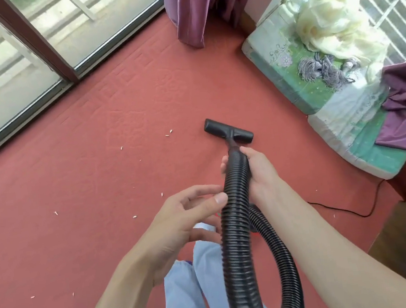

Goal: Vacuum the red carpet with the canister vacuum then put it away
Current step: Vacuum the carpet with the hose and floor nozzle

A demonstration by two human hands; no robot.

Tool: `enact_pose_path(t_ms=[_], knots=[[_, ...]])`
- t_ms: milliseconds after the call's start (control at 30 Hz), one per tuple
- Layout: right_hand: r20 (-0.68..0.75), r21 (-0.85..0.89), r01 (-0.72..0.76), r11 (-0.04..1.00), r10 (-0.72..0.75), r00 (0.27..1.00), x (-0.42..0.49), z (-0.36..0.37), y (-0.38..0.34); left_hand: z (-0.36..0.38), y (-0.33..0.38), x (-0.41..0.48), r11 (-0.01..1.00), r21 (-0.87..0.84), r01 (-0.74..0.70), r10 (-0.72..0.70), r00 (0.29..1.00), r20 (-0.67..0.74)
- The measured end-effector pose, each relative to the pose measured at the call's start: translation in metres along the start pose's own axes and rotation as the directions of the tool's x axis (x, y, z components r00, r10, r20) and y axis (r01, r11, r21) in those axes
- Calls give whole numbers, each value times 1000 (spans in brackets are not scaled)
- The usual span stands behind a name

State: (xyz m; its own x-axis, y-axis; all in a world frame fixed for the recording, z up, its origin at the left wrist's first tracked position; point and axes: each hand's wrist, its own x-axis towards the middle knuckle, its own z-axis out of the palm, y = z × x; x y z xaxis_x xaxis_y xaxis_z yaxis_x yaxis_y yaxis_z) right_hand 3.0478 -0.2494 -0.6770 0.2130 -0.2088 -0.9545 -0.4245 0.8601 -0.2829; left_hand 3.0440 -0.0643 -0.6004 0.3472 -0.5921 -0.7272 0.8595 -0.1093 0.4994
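A black ribbed vacuum hose [236, 213] runs up the middle of the view to a black T-shaped nozzle [228, 131] that lies on the red carpet [98, 178]. My right hand [254, 173] grips the hose just behind the nozzle. To the left of the hose, lower down, my left hand [187, 221] has relaxed fingers, and its thumb tip touches the hose. Small white scraps [134, 216] lie scattered on the carpet to the left. The canister is hidden behind the hose and my legs; only a bit of red shows.
A sliding glass door [21, 60] borders the carpet at the left. A purple curtain [195, 10] hangs at the top. Green cushions [298, 87] with cloths and bottles fill the right side. A thin black power cord [342, 211] trails across the carpet at the right.
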Motion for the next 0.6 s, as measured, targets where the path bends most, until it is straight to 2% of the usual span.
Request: enact_pose_path(t_ms=[133, 233, 300, 367, 467, 533, 600], knots=[[-51, 35, 79, 996, -78, 996, 19, -5, -3, 26, -16, 8, 998, -34, 48, -52, 992, -113], [-19, -53, 105, 993, -106, 994, 24, -8, -9, 37, -20, 9, 996, -89, 20, -35, 985, -171], [43, -95, 119, 988, -116, 992, 19, -7, -15, 34, -21, 9, 991, -132, -10, -11, 987, -160], [94, -95, 144, 985, -135, 986, 12, -10, -21, 29, -21, 6, 988, -153, -23, 10, 996, -89], [148, -148, 103, 984, -81, 986, 4, -22, -19, 19, -19, -6, 990, -143, 2, -2, 1000, -5], [176, -195, 82, 977, -47, 983, 1, -26, -9, 12, -22, -10, 991, -128, 31, -33, 999, -14], [138, -232, 88, 969, -57, 989, 3, -20, -1, 7, -30, -9, 995, -81, 58, -65, 994, -88]])
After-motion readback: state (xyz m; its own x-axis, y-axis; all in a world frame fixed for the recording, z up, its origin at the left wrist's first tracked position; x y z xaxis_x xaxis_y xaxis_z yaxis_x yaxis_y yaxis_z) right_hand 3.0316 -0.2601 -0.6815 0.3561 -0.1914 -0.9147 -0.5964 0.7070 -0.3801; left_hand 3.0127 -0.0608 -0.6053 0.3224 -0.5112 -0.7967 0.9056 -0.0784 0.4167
